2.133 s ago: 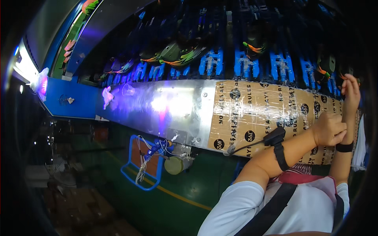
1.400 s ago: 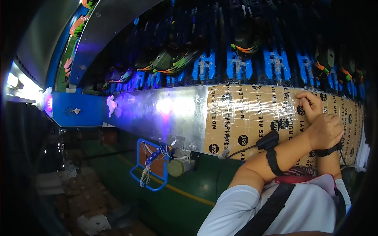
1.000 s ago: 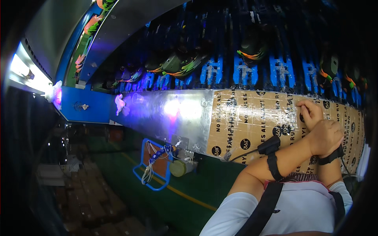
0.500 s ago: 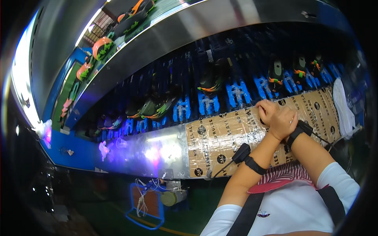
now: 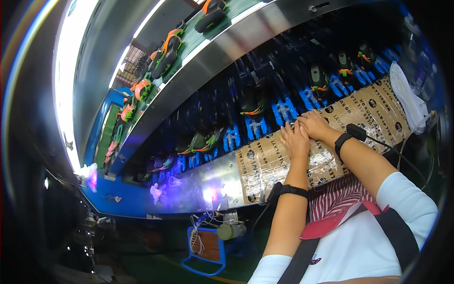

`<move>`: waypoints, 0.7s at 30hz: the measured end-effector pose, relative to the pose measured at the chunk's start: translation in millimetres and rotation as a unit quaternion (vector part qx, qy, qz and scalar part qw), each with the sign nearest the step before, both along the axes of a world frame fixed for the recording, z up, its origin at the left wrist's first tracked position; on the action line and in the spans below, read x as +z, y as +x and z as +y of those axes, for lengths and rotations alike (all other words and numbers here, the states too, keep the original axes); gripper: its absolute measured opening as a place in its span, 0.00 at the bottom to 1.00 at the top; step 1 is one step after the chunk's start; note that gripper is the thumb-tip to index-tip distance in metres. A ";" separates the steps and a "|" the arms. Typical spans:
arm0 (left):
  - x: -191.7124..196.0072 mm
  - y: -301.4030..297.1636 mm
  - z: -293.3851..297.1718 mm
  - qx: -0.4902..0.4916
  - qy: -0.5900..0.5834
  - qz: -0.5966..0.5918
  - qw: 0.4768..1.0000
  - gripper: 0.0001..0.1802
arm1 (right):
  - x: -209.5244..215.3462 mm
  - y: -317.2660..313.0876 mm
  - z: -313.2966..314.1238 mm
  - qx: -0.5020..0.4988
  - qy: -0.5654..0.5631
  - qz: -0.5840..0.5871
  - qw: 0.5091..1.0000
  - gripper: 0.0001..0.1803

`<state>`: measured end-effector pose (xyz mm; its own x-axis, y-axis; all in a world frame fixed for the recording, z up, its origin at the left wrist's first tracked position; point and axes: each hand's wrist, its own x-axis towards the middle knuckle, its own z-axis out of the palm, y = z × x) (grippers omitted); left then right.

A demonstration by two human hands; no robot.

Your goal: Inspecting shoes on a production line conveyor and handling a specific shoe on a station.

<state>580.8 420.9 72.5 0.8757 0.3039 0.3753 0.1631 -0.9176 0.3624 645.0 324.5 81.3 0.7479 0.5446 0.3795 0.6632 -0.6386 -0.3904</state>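
My left hand (image 5: 296, 143) lies on the cardboard-covered ledge (image 5: 331, 163), fingers stretched toward the machine. Beside it, my right hand (image 5: 316, 126) rests near the ledge's far edge, with its fingertips close to or touching the left hand. Neither hand appears to hold anything, though small gaps between the fingers are hard to make out. Just beyond them stands a row of blue holders (image 5: 284, 111). Dark shoes with orange and green trim sit at this row, among them one shoe (image 5: 319, 78) beyond my right hand and another shoe (image 5: 253, 102) farther left.
Above the holders runs a green conveyor belt (image 5: 231, 14) carrying several more shoes. A bare metal plate (image 5: 222, 182) continues the ledge leftward under purple light. White cloth (image 5: 406, 97) hangs at the right end. Below stands a blue-framed stool (image 5: 208, 246). Cables trail from both wrist straps.
My hands were together with the wrists crossed; now they have uncrossed and lie flatter, side by side. The view has turned, so the machine appears tilted and shifted.
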 end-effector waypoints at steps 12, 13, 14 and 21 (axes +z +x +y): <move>-2.0 5.8 2.4 0.012 0.123 0.056 0.991 0.23 | 2.3 -19.1 -28.8 0.023 0.081 -0.005 0.996 0.18; 2.8 7.5 -1.5 0.018 0.121 0.069 0.990 0.24 | -0.6 -17.9 -32.7 0.018 0.081 -0.011 0.997 0.18; 6.2 8.4 -8.1 0.025 0.119 0.081 0.989 0.24 | -3.9 -17.7 -39.0 0.016 0.080 -0.016 0.997 0.18; 2.5 3.5 -10.3 0.016 0.110 0.079 0.991 0.24 | -8.1 -23.8 -44.1 0.012 0.076 -0.010 0.997 0.18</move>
<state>584.3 410.6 75.0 0.9199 0.2588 0.2946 0.2322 -0.9649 0.1227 621.1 280.4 73.2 0.7275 0.4966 0.4735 0.6854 -0.5573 -0.4685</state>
